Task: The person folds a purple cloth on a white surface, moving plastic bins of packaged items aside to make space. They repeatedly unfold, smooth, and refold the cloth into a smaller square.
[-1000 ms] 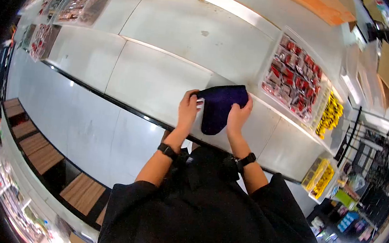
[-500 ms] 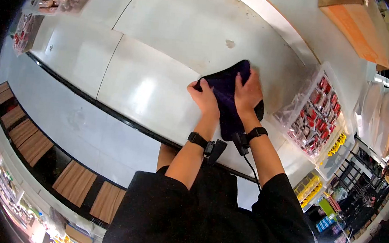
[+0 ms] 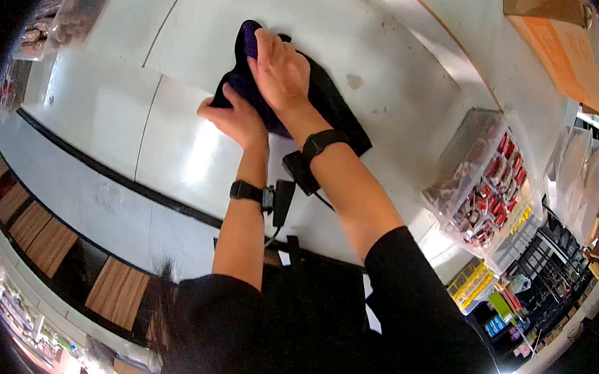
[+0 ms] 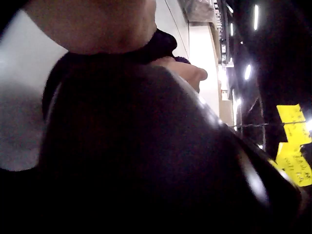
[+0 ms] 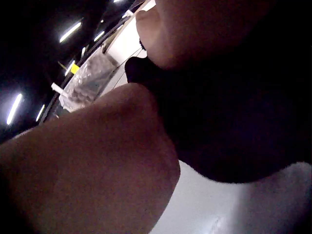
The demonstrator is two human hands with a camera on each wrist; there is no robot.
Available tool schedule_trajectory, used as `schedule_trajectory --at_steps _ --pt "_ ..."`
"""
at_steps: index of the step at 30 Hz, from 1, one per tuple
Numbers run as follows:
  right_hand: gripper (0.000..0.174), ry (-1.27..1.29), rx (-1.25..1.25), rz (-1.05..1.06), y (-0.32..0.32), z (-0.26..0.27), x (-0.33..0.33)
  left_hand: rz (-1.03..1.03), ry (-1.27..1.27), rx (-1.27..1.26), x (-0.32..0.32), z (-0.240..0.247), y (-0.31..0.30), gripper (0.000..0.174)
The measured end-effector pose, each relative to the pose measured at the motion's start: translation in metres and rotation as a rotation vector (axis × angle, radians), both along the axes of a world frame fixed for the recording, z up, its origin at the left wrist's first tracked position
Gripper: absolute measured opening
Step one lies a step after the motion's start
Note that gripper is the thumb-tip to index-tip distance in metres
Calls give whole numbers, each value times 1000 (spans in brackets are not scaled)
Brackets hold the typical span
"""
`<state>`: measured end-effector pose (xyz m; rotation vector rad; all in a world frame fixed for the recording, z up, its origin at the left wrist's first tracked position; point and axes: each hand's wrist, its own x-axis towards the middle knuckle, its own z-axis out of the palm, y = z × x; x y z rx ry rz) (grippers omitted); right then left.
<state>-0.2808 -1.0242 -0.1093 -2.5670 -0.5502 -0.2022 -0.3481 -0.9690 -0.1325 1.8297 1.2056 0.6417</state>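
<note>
A dark purple and black cloth piece [image 3: 333,104] lies bunched over the white counter in the head view. The left hand [image 3: 241,120] grips its near left edge, thumb and fingers around the fabric. Beyond it, the right hand [image 3: 281,73] holds the upper part, fingers curled over a purple fold; the black part spreads out to its right. In the left wrist view the dark cloth [image 4: 163,43] shows between both hands. The right wrist view has the cloth [image 5: 234,131] hanging dark below the right hand [image 5: 204,29], with the left hand [image 5: 97,151] at its left.
A clear bin of red packets [image 3: 490,191] stands on the right of the counter [image 3: 209,5], with a yellow-filled bin [image 3: 472,283] nearer. A cardboard box [image 3: 561,50] is at the far right; another clear bin [image 3: 82,7] stands far left. The counter's dark edge runs along the near side.
Both hands and the cloth have moved left over the counter. The cloth has turned and bunched, its black part now spread to the right. The head view has shifted too.
</note>
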Motion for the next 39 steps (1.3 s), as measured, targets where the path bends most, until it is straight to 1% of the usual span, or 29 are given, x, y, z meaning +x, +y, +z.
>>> schedule_trajectory --at_steps 1,2,3,4,5,7,10,12,13,14,15,17,18,19,21,23,24,25,26,27,28,29,31,32,33,35,36,37,39 --pt "44 181 9 -20 -14 6 -10 -103 13 180 -10 -6 -4 33" --pt "49 79 148 3 -40 1 -26 -212 49 196 -18 -3 -11 31" --pt "49 182 151 -68 -65 -1 -39 -319 92 215 -30 2 -22 29" --pt "48 329 95 -214 -90 11 -50 -452 69 353 -44 -7 -36 25" --pt "47 80 32 -258 -120 -4 -67 -590 48 490 -54 -13 -52 22" --pt "42 102 -130 -379 -159 -5 -89 -818 98 403 -67 2 -82 21" --pt "37 75 -135 -440 -157 -9 -83 -890 -4 525 -60 3 -82 25" --pt "27 -5 -98 -335 -132 -3 -52 -917 31 580 -43 7 -59 23" --pt "22 53 -101 -253 -116 3 -32 -928 68 635 -32 13 -44 20" --pt "30 47 -93 -191 -103 1 -17 -885 106 695 -22 11 -31 19" --pt "27 -24 -39 -148 -91 -4 -2 -841 139 755 -9 10 -17 18" --pt "25 128 -31 -165 -58 2 37 -698 323 764 37 15 22 18" --pt "9 -20 -42 -146 -44 4 53 -717 289 827 62 23 36 16" --pt "8 -108 4 -156 -31 0 69 -735 258 888 79 27 41 14" --pt "9 -29 -23 -194 -24 -4 77 -813 288 945 88 23 32 12" --pt "11 -3 25 -181 -49 -4 43 -984 333 1060 70 21 14 13" --pt "14 9 80 -161 -64 -4 23 -1022 323 1003 52 13 -5 14" --pt "22 134 126 -210 -83 -6 -1 -1098 339 958 31 13 -25 14" --pt "31 189 78 -267 -101 -1 -26 -1160 223 796 12 17 -42 13" --pt "38 213 42 -276 -122 -1 -48 -1251 241 709 -3 26 -56 10" --pt "41 224 0 -314 -134 3 -64 -1264 92 701 -14 22 -65 9" --pt "43 133 22 -279 -141 -3 -68 -1299 121 697 -12 21 -69 10" --pt "37 154 -48 -319 -131 -1 -49 -1278 80 791 10 23 -63 8" --pt "36 107 -38 -281 -126 0 -32 -1234 95 867 27 24 -57 8" --pt "36 63 -26 -241 -118 5 -6 -1187 114 944 50 23 -50 8" --pt "28 18 -6 -276 -97 2 44 -1096 159 1013 99 23 -39 9" --pt "24 32 -7 -310 -87 2 65 -1105 181 999 118 29 -35 9" --pt "21 48 -12 -342 -82 -1 78 -1114 205 979 129 32 -35 12" --pt "17 43 -25 -362 -87 -4 61 -1119 225 989 114 30 -42 12"
